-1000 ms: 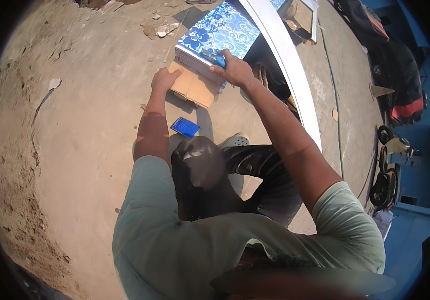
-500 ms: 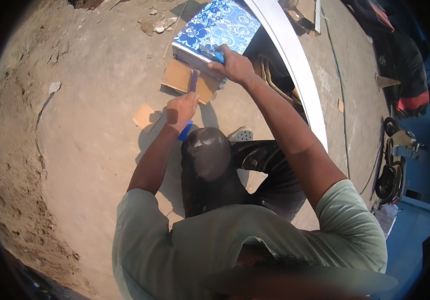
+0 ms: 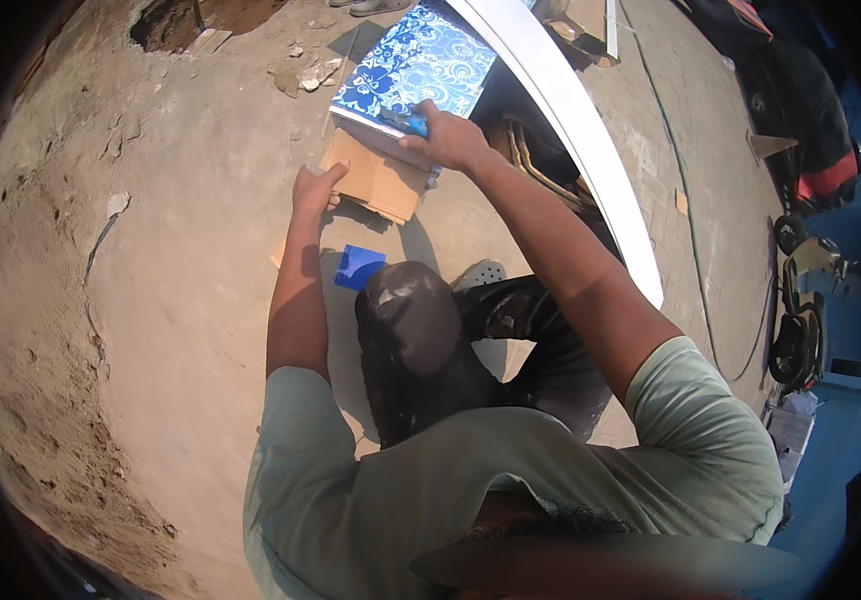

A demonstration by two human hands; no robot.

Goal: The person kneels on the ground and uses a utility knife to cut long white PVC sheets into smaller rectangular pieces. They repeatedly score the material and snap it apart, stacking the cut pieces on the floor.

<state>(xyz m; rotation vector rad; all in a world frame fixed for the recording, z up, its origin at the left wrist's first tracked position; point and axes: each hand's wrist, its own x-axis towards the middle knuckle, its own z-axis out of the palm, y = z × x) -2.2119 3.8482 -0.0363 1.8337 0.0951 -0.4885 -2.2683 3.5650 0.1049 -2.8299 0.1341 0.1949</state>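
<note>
My right hand point(image 3: 430, 135) holds a blue-handled metal tool point(image 3: 412, 124) against the near edge of a box-like piece with a blue and white floral top point(image 3: 410, 58). My left hand point(image 3: 320, 188) grips the left edge of layered brown cardboard point(image 3: 377, 188), thumb on top, just below that piece. A blue flat square point(image 3: 358, 268) lies on the ground by my knee. Beside the floral piece runs a long white curved-looking strip point(image 3: 570, 120), with dark items under it.
Rubble point(image 3: 312, 75) and a hole point(image 3: 200, 28) are at upper left. Cardboard and frame pieces point(image 3: 575, 30) lie beyond the white strip. A cable point(image 3: 680, 180) crosses the ground at right, near a scooter point(image 3: 798, 320) and a black-and-red covered object point(image 3: 815, 130).
My left hand was lower half a second ago with a purple strip in it; it has moved up onto the cardboard, and the strip is out of sight. My right hand shifted slightly left.
</note>
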